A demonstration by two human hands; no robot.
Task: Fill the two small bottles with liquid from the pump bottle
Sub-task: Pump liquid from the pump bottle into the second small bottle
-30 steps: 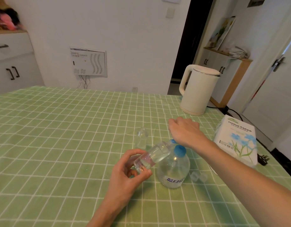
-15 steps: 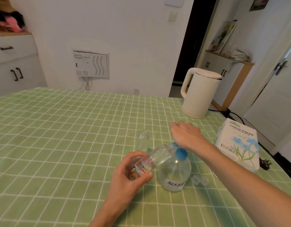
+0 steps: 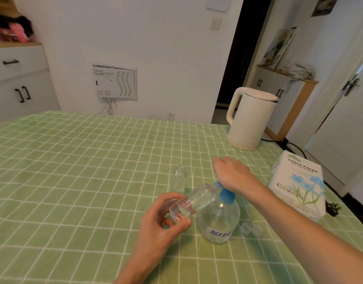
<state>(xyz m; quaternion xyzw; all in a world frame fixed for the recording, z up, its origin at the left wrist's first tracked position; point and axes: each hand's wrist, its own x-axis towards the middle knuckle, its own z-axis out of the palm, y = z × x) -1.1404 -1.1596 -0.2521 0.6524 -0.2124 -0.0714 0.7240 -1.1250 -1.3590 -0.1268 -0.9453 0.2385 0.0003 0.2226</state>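
A clear round pump bottle (image 3: 218, 221) with a blue pump head stands on the green checked tablecloth. My right hand (image 3: 231, 174) lies over the pump head, palm down, fingers loosely bent. My left hand (image 3: 163, 219) grips a small clear bottle (image 3: 193, 201) by its base, tilted with its mouth at the blue spout. The second small clear bottle (image 3: 179, 178) stands upright just behind, untouched. Two small clear caps (image 3: 250, 229) lie to the right of the pump bottle.
A cream electric kettle (image 3: 249, 119) stands at the table's far right, its black cord trailing off the edge. A white tissue paper pack (image 3: 297, 184) lies near the right edge. White cabinets and a doorway are beyond the table.
The hands and bottles keep the same pose; my right hand stays on the pump head. Only the camera view has shifted slightly.
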